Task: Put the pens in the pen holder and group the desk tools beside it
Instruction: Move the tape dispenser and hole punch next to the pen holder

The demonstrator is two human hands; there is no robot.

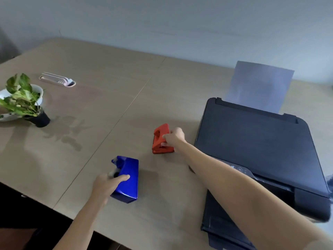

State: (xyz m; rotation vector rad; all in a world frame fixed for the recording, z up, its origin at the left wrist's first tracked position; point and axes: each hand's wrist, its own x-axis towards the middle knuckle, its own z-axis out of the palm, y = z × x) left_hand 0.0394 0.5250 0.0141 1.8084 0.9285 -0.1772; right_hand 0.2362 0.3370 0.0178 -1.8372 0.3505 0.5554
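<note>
A red hole punch (159, 137) sits on the wooden desk (108, 105) just left of the printer. My right hand (173, 138) grips its right side, fingers wrapped on it. Nearer the front edge stands a shiny blue tape dispenser (128, 179). My left hand (108, 184) holds its left side, thumb lying across the top. A flat pink tray-like holder (57, 80) with pale pens in it lies far back on the left. No upright pen holder shows.
A black printer (252, 147) with a raised paper support (259, 85) fills the right side of the desk. A potted plant (23, 100) in a white bowl stands at the left edge. The desk's front edge runs below my left forearm.
</note>
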